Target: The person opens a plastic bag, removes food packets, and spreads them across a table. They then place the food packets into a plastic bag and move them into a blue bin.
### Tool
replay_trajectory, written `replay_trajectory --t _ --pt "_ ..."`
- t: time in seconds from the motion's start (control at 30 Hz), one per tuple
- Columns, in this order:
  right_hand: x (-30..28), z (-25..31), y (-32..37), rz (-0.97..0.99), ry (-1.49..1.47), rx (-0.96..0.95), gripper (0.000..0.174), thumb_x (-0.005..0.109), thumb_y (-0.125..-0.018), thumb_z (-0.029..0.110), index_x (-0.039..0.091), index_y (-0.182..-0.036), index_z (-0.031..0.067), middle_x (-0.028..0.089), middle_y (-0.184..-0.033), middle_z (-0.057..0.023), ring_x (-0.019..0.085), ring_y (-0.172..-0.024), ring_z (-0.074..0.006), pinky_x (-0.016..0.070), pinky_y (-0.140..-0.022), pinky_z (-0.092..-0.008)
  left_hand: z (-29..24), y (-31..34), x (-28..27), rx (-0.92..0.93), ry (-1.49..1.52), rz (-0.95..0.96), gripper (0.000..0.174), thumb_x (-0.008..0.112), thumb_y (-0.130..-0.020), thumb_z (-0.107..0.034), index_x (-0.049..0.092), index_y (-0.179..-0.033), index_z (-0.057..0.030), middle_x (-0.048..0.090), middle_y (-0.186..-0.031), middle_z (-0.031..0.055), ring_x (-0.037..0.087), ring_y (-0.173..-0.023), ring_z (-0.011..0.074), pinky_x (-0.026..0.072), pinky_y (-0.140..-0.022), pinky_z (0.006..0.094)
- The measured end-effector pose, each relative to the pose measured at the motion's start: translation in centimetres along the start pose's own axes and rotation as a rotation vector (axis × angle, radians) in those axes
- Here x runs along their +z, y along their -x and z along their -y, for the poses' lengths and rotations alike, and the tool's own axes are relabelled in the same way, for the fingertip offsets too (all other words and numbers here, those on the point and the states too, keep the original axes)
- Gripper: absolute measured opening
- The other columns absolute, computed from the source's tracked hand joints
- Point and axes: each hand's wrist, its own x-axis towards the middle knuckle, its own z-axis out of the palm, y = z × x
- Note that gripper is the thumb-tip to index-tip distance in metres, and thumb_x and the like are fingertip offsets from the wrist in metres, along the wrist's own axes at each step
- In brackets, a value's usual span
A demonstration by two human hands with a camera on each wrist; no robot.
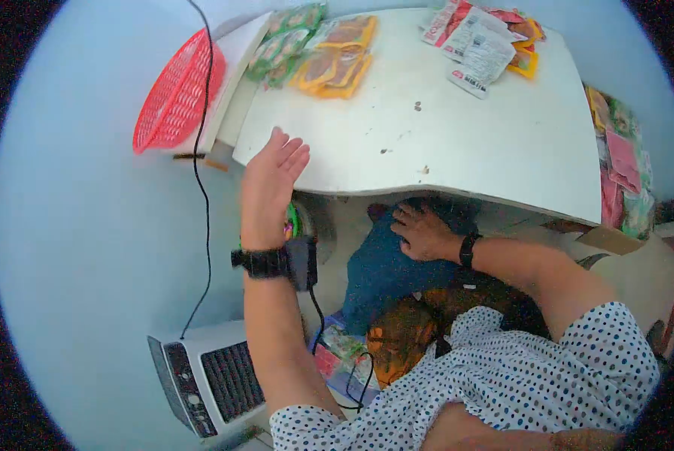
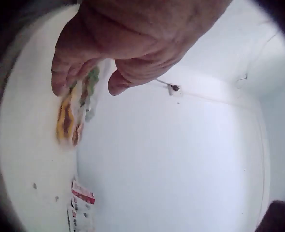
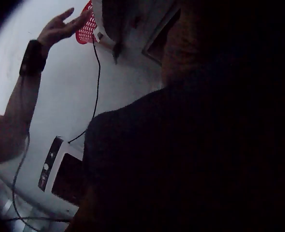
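Observation:
My left hand (image 1: 273,180) is raised at the left front corner of the white table (image 1: 495,143), fingers straight and nothing held. In the left wrist view, the same hand (image 2: 133,43) overlaps the yellow and green packets behind it. Yellow-edged food packets (image 1: 337,64) lie beyond it on the table, beside green packets (image 1: 284,45). My right hand (image 1: 425,234) rests on the dark blue trouser leg (image 1: 386,263) just below the table's front edge, fingers loosely spread. Most of the right wrist view is dark.
White and red packets (image 1: 476,49) lie at the back right of the table. A box (image 1: 615,239) of packets stands at the right edge. At left are a red plastic basket (image 1: 175,98), a hanging black cable (image 1: 205,188) and a white appliance (image 1: 213,376) with a dark grille.

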Motion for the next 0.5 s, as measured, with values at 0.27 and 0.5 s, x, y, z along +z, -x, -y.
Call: replay_trajectory --t 0.27,0.5 --pt "-2.2 1.9 -1.1 -0.001 -0.113 0.036 0.046 0.053 -0.083 0.031 0.056 -0.121 0.005 0.044 -0.137 -0.0157 0.033 -0.133 -0.0335 0.0277 -0.103 -0.0593 -2.7 -11.8 4.4 0.079 -0.548 0.28 0.084 0.074 -0.075 -0.009 0.026 -0.144 -0.0057 0.058 -0.107 0.0267 0.06 -0.098 0.0268 0.0515 -0.081 0.0315" --pt "-2.0 2.3 -2.1 -0.068 -0.215 0.033 0.044 0.056 -0.079 0.032 0.061 -0.113 0.0043 0.046 -0.135 -0.0159 0.034 -0.132 -0.0325 0.0272 -0.105 -0.0566 -5.6 -10.8 10.6 0.213 -0.906 0.176 0.033 0.051 -0.088 -0.001 0.053 -0.121 -0.0009 0.062 -0.106 0.0121 0.062 -0.088 0.0208 0.0502 -0.066 0.0302"
